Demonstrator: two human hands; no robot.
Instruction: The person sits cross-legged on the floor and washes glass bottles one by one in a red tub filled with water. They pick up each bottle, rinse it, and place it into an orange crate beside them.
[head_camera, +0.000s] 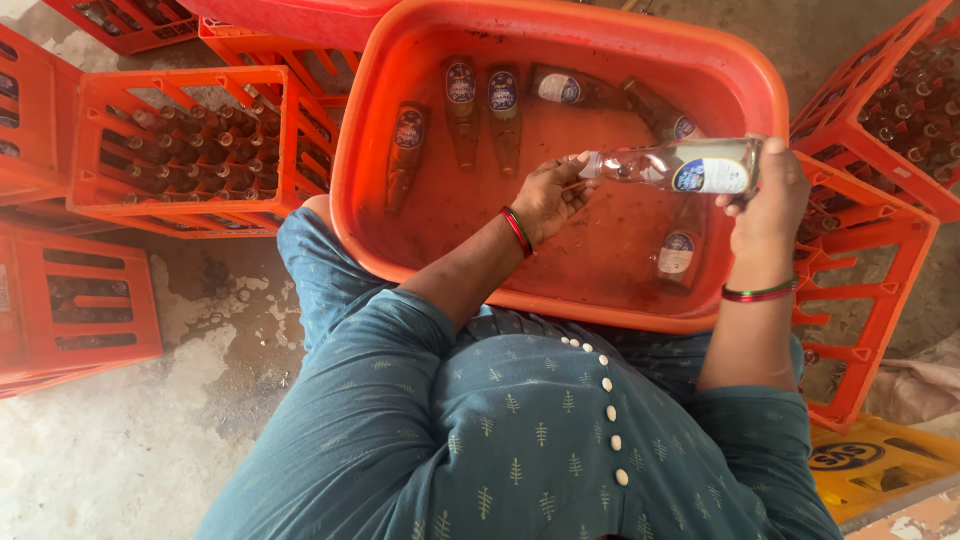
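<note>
I hold a clear glass bottle (670, 166) with a blue and white label sideways over a large orange tub (360, 150). My right hand (765, 205) grips its base end. At the neck end, my left hand (550, 195) has its fingers on the bottle's mouth. Several more labelled bottles (462, 105) lie under the water in the tub, and one (678, 250) lies just below my right hand. Both wrists wear red and green bangles.
Orange plastic crates stand all around: one with several bottle tops showing (190, 150) at the left, another with bottles (900, 110) at the right, one without bottles (860, 270) beside the tub. A yellow crate (880, 465) lies at the lower right. Wet concrete floor (110, 450) at the lower left.
</note>
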